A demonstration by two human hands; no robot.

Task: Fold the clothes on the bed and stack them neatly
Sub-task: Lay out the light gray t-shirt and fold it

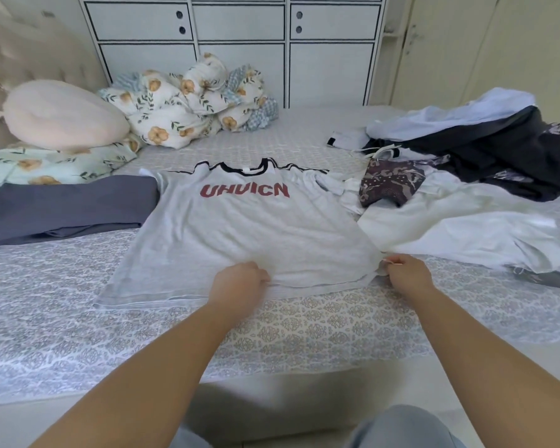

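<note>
A light grey T-shirt (240, 231) with red lettering and a black collar lies face up, spread flat on the bed. My left hand (240, 282) grips its bottom hem near the middle. My right hand (406, 273) pinches the hem's right corner. A folded dark grey garment (65, 205) lies to the left of the shirt. To the right lies a loose heap of white clothes (459, 218), a dark patterned piece (388, 182) and black and pale blue garments (498, 147).
The patterned bedspread (304, 324) runs to the near edge in front of me. A floral duvet (188, 105), a peach pillow (62, 114) and a floral pillow (46, 166) sit at the back left. A white cabinet (240, 43) stands behind the bed.
</note>
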